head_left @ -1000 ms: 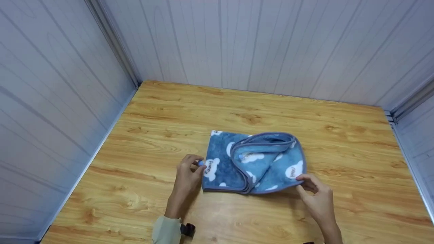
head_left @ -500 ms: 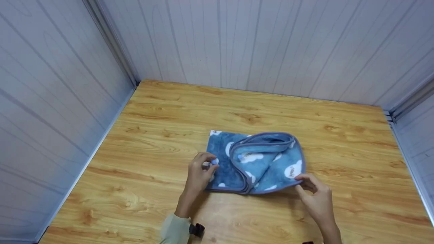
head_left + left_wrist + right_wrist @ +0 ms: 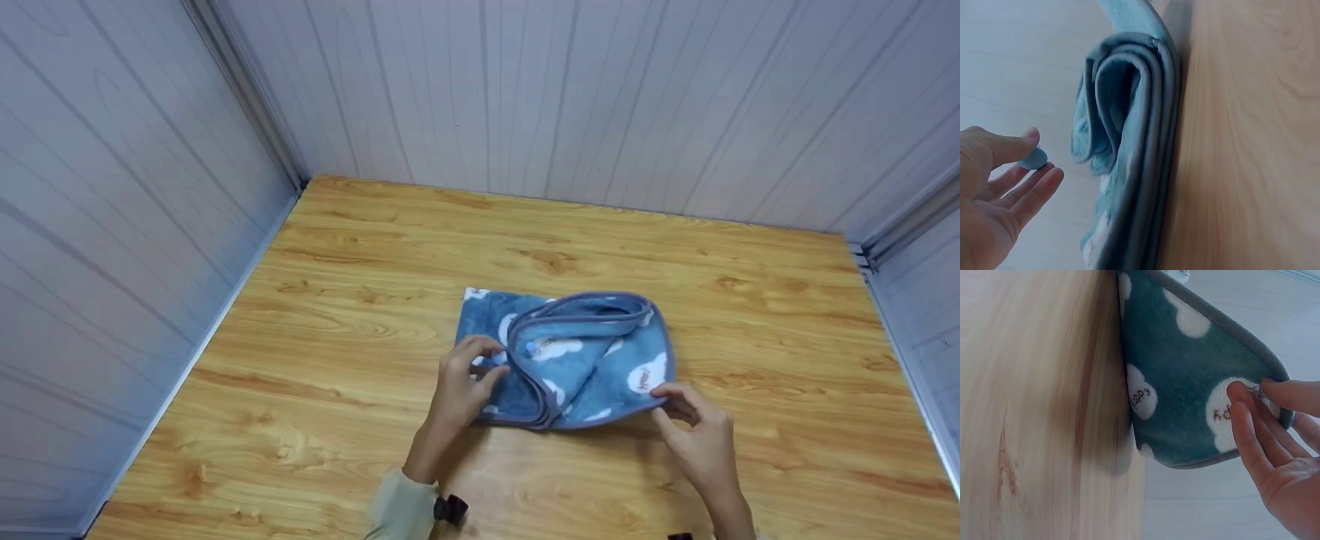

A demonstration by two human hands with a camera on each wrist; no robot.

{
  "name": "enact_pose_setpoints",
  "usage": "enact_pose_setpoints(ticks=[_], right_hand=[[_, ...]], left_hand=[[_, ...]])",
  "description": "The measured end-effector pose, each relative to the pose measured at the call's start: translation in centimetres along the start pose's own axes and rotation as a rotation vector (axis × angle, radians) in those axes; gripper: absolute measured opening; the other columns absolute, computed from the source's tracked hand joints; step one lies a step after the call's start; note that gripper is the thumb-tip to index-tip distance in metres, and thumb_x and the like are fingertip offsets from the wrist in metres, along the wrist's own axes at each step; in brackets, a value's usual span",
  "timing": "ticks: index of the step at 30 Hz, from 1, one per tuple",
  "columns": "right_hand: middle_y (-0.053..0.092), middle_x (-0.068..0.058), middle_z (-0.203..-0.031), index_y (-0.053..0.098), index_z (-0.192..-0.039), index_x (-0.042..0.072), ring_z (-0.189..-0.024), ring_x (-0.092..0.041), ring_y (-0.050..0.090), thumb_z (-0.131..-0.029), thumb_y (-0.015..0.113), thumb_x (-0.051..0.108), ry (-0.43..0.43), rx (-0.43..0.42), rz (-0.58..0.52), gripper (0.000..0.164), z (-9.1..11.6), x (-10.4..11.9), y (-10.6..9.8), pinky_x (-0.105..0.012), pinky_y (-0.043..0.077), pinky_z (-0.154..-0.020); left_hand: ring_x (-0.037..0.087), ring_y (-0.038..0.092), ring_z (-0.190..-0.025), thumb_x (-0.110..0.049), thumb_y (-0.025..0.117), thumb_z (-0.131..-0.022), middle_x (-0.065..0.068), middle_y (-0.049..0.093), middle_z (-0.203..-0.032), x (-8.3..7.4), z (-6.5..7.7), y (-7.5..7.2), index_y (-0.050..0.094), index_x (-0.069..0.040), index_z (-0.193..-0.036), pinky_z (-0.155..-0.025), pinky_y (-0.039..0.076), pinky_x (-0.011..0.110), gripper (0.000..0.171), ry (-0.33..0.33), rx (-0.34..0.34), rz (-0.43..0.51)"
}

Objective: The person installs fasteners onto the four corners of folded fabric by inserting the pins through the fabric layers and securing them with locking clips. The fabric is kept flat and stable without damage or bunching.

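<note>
A folded blue fleece blanket (image 3: 622, 367) with white cloud patches and grey-blue edging lies on the wood-grain table. My left hand (image 3: 461, 382) pinches a small light-blue round cap (image 3: 1033, 159) between thumb and fingers, held apart from the folds in the left wrist view. A similar blue cap (image 3: 531, 348) sits on the upper fold of the blanket. My right hand (image 3: 694, 431) pinches the near right corner of the blanket, which is lifted off the table. By those fingertips a small shiny piece (image 3: 1255, 390) shows, partly hidden.
The wood-grain table (image 3: 337, 300) extends around the blanket on all sides. Pale panelled walls (image 3: 525, 97) stand at the back, left and right edges. A dark band (image 3: 451, 510) is on my left wrist.
My left hand has moved right with the blue cap, from the blanket's left edge to over its left part, near the fold. My right hand has stayed almost still at the corner.
</note>
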State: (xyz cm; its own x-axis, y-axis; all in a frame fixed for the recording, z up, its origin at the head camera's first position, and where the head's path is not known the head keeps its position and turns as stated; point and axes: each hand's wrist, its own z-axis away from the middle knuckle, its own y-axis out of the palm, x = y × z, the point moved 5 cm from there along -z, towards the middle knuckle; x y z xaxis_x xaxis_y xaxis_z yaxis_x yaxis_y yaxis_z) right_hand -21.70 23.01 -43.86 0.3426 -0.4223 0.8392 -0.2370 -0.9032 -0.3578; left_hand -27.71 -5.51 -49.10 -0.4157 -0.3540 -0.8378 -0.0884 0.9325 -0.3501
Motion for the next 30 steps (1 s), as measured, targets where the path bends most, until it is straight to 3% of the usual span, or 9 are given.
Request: enact_pose_setpoints(ticks=[10,19,30], right_hand=[[0.066,-0.018,-0.079,0.065,-0.085,-0.009,-0.07,-0.016,0.067,-0.066,0.063,-0.028,-0.037,0.013,-0.009,0.027,0.1,0.1,0.1,-0.017,0.051,-0.063],[0.065,-0.019,-0.076,0.064,-0.083,-0.01,-0.068,-0.015,0.066,-0.064,0.061,-0.03,-0.065,0.0,-0.009,0.028,0.1,0.6,0.3,-0.016,0.051,-0.063],[0.066,-0.016,-0.077,0.065,-0.083,-0.009,-0.067,-0.016,0.066,-0.064,0.063,-0.029,-0.044,-0.001,0.024,0.028,0.1,0.6,0.3,-0.017,0.051,-0.062]], left_hand=[[0.018,0.062,-0.09,0.001,0.075,-0.076,0.004,0.063,-0.101,-1.1,0.1,1.2,0.066,-0.002,-0.099,-0.065,0.054,0.028,0.024,0.068,0.034,0.012],[0.014,0.061,-0.092,0.001,0.076,-0.075,0.003,0.062,-0.099,-2.1,0.1,2.7,0.065,-0.003,-0.098,-0.077,0.052,0.027,0.026,0.151,0.083,-0.021],[0.012,0.061,-0.092,0.004,0.075,-0.076,0.002,0.062,-0.098,-2.9,-0.2,4.2,0.065,-0.003,-0.098,-0.07,0.055,0.032,0.026,0.147,0.131,0.044]])
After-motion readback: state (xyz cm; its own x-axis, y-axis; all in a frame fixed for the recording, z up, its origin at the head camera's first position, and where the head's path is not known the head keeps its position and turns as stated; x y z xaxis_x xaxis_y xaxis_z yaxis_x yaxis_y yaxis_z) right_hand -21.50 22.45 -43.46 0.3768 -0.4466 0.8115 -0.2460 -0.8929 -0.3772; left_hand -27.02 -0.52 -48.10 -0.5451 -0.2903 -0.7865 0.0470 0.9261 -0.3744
